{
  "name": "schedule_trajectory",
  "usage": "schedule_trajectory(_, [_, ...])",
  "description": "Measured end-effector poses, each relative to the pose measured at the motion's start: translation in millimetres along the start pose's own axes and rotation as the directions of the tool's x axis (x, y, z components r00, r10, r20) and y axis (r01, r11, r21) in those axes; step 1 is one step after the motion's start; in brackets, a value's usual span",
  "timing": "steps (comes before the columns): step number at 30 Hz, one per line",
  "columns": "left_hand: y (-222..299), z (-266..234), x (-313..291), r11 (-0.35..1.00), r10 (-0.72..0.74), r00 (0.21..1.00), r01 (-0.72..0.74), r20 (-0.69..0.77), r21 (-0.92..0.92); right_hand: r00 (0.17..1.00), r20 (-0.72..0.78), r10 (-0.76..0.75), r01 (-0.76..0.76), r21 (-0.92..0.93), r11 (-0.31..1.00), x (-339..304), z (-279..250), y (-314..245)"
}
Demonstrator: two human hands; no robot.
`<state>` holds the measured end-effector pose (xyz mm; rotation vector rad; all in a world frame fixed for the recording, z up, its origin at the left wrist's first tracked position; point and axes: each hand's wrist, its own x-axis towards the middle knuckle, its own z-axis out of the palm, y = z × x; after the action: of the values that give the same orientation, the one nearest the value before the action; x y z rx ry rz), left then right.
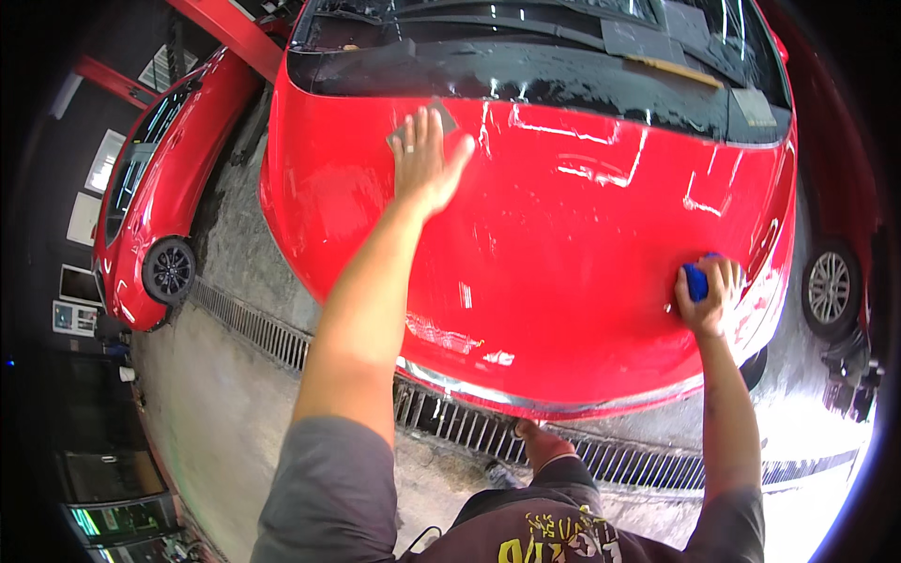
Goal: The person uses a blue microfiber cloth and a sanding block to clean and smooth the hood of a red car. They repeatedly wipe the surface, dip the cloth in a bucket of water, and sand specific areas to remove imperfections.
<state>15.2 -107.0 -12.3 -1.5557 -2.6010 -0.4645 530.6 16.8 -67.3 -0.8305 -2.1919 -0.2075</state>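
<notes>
A wet red car hood (526, 225) spreads out in front of me. My left hand (422, 159) reaches to its far left part, near the windshield. Its fingers lie close together over a grey sandpaper sheet (443, 116), holding it flat against the paint; the sheet's edges show on both sides of the fingers. Over at the hood's right side, my right hand (715, 296) has its fingers wrapped round a blue sponge (695, 281), which rests at the painted surface and is partly hidden by the hand.
Grey sheets (631, 39) lie on the wet windshield (450, 70) with a yellowish strip (676, 72). Another red car (169, 169) stands left, near a red post (235, 33); a dark red car (835, 188) is right. A floor drain grate (441, 418) runs below the hood.
</notes>
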Motion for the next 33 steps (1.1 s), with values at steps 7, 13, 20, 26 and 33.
schedule_trajectory(7, [18, 101, -406, 0.984, 0.179, 0.980, -0.178, 0.090, -0.013, 0.999, -0.040, 0.035, -0.036, -0.032, 0.999, 7, 2, -6])
schedule_trajectory(13, [-4, 47, -243, 0.978, 0.204, 0.971, -0.208, 0.122, 0.025, 0.999, -0.020, 0.043, -0.045, -0.054, 0.998, -7, -9, 5])
schedule_trajectory(20, [-60, -22, 20, 1.000, 0.002, 1.000, -0.001, 0.030, -0.022, 1.000, -0.014, 0.026, -0.026, -0.013, 1.000, -2, 3, -13])
schedule_trajectory(26, [7, 58, -263, 0.987, 0.153, 0.988, -0.153, 0.001, -0.055, 0.996, -0.014, 0.083, -0.084, -0.092, 0.992, -4, -5, 4])
schedule_trajectory(33, [-23, 55, -254, 0.986, 0.165, 0.985, -0.164, 0.044, -0.034, 0.997, -0.025, 0.072, -0.074, -0.084, 0.994, -9, -6, 1])
